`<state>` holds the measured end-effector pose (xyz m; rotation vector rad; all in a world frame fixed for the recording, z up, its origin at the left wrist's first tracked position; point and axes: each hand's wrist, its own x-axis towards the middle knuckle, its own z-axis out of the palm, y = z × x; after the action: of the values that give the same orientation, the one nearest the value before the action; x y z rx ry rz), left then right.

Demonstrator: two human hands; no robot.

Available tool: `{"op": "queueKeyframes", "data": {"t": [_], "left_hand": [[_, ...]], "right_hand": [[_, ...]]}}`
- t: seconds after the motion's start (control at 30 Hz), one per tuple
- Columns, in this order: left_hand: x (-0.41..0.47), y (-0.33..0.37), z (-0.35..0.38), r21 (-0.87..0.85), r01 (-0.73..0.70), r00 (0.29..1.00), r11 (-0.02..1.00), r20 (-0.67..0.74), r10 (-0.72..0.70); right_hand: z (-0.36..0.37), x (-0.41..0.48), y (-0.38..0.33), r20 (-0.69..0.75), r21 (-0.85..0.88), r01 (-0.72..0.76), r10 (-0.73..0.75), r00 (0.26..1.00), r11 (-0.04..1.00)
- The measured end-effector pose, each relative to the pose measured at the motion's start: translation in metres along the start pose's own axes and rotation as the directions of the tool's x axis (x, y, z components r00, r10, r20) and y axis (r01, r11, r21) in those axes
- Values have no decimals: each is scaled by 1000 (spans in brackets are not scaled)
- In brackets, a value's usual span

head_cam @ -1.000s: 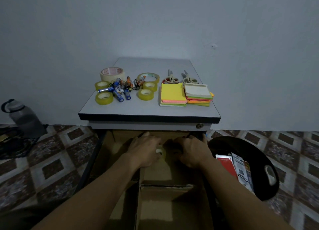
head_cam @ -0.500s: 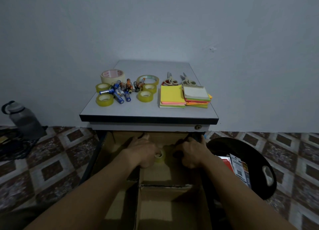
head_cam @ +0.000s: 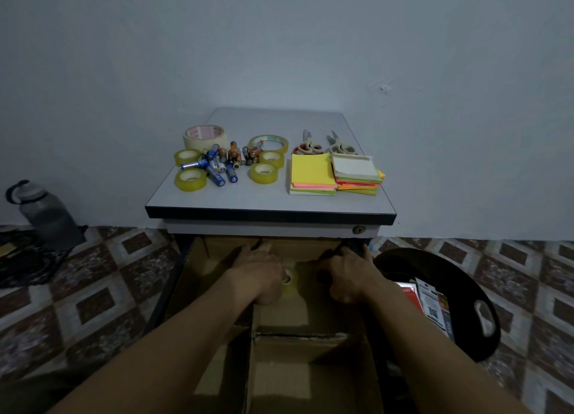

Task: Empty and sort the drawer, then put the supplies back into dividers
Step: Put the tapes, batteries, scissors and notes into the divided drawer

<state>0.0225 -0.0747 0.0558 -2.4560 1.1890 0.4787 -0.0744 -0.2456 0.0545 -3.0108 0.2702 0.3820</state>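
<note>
The open drawer [head_cam: 310,379] below the desk holds cardboard dividers [head_cam: 298,336]. My left hand [head_cam: 257,277] reaches into a far compartment and grips a small yellow tape roll [head_cam: 287,282] at its thumb side. My right hand [head_cam: 348,277] lies beside it in the same area with its fingers curled; shadow hides what they hold. On the desk top [head_cam: 270,202] lie sorted tape rolls [head_cam: 190,179], a heap of batteries [head_cam: 223,162], two pairs of scissors [head_cam: 323,145] and two stacks of sticky notes [head_cam: 312,173].
A dark round bin [head_cam: 459,292] with packets in it stands right of the drawer. At the far left, a grey water bottle [head_cam: 46,215] stands on the tiled floor by the wall, next to a dark bag [head_cam: 21,258].
Both hands stay in the far part of the drawer, almost still. The tape roll remains at my left hand.
</note>
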Motion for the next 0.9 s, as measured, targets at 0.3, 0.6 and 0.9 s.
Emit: {"op": "queueKeyframes", "data": {"t": [0.3, 0.6, 0.9], "left_hand": [[-9, -4, 0, -215, -88, 989, 973, -136, 60], [-56, -28, 8, -533, -305, 907, 789, -416, 69], [-114, -67, -8, -586, -213, 855, 782, -499, -141]], "right_hand": [[-7, -7, -2, -1, 79, 9, -9, 1000, 997], [-12, -32, -8, -13, 346, 27, -24, 1000, 938], [-38, -54, -25, -90, 391, 85, -53, 994, 917]]}}
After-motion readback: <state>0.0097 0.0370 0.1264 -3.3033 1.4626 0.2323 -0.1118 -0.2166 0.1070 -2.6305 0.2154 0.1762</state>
